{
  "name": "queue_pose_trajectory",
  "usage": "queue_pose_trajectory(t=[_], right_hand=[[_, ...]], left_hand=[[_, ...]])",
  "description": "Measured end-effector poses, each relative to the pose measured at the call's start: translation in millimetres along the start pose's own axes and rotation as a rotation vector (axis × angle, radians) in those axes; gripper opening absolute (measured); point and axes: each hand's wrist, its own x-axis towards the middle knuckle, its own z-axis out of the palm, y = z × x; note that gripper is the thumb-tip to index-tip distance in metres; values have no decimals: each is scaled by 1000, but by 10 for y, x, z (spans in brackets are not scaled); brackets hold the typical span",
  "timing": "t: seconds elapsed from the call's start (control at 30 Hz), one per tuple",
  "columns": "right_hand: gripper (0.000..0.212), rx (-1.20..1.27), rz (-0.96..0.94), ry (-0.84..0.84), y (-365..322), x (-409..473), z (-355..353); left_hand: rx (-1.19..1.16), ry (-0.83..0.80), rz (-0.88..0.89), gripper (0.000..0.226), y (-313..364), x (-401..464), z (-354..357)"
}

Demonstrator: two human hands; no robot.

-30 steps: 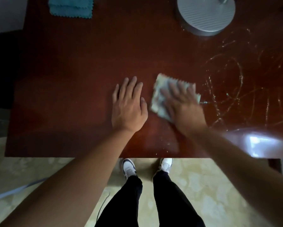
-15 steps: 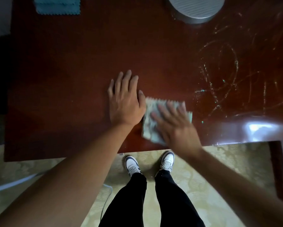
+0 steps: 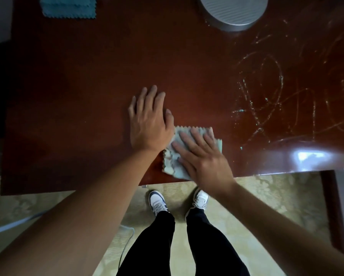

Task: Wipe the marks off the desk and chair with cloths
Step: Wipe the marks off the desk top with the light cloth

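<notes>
- The right hand point(image 3: 203, 158) lies flat on a pale green cloth point(image 3: 189, 152), its fingers straight and spread, pressing the cloth down onto the desk point(image 3: 87, 96) rather than gripping it.
- The cloth has zigzag edges and is bunched on the side under the thumb; it sits close to the near edge of the desk, with its lower corner almost at that edge.
- The left hand point(image 3: 149, 120) rests palm down on the bare wood, fingers straight and slightly apart, holding nothing.
- The left hand's thumb side touches or overlaps the cloth's left edge, so the two hands are just beside each other.
- To the right of the pressing hand, pale scribbled marks point(image 3: 276, 102) cover the dark red wood; the nearest flecks lie just beyond the cloth's right edge.
- Far from both hands, at the back left corner, a folded teal cloth point(image 3: 69, 6) lies flat on the desk.
- At the back, beyond the marks, stands a round grey ribbed base point(image 3: 234, 10), cut off by the top of the view.
- Below the hands, white shoes point(image 3: 159, 202) and black trousers stand on a pale patterned floor point(image 3: 266, 196).
</notes>
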Motion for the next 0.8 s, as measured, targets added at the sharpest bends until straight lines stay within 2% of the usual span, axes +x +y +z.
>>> queue_pose_trajectory(t=[0.07, 0.17, 0.23, 0.33, 0.4, 0.5, 0.67, 0.73, 0.8], right_hand=[[40, -72, -19, -49, 276, 383, -94], [44, -121, 128, -81, 715, 1021, -222], [45, -124, 214, -53, 719, 1154, -172], [41, -87, 141, 24, 419, 844, -45], [39, -53, 43, 17, 357, 662, -42], [42, -124, -49, -76, 737, 915, -187], [47, -270, 226, -113, 1881, 1584, -515], [47, -269, 227, -92, 2096, 1633, -590], [46, -232, 173, -80, 2020, 1434, -554]], left_hand=[[-9, 5, 1, 49, -1, -5, -5], [8, 9, -4, 48, 5, -7, -4], [27, 12, -5, 48, 11, -11, 1], [48, -9, 10, 55, 9, -6, -9], [81, -17, 13, 55, 11, 0, -12], [97, 11, -27, 50, 102, 43, 27], [82, 50, -39, 46, 603, 299, 237], [62, 53, -53, 46, 889, 439, 335], [32, 42, -77, 48, 1116, 550, 410]])
